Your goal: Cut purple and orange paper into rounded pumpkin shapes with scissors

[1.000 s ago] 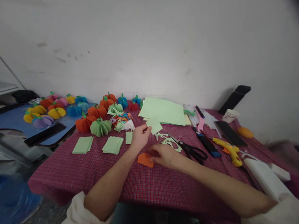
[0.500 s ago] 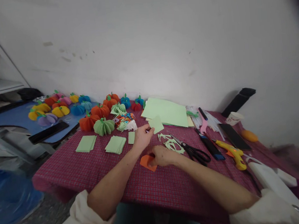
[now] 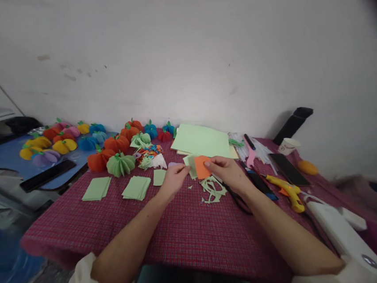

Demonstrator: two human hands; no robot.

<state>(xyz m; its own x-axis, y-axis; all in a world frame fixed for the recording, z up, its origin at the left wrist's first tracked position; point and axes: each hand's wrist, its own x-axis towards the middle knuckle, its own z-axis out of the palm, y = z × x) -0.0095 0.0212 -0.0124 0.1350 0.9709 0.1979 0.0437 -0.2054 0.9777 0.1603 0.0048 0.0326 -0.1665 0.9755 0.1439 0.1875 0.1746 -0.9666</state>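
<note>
My left hand pinches a light green paper piece by its left side. From the right, my right hand grips an orange paper piece, which overlaps the green one in front of it. Both papers are raised above the table. Below them lie curly green paper scraps. Beneath my right hand and wrist, black-handled scissors are mostly covered. Left of my left hand are stacks of green paper squares and a smaller green piece.
Large green sheets lie at the back against the wall. Paper pumpkins and shredded paper stand at the left. On the right are a yellow glue gun, a dark phone-like slab and a paper cup.
My right hand has risen from the table with the orange paper and brought it against the green paper in my left hand. The view has shifted slightly.
</note>
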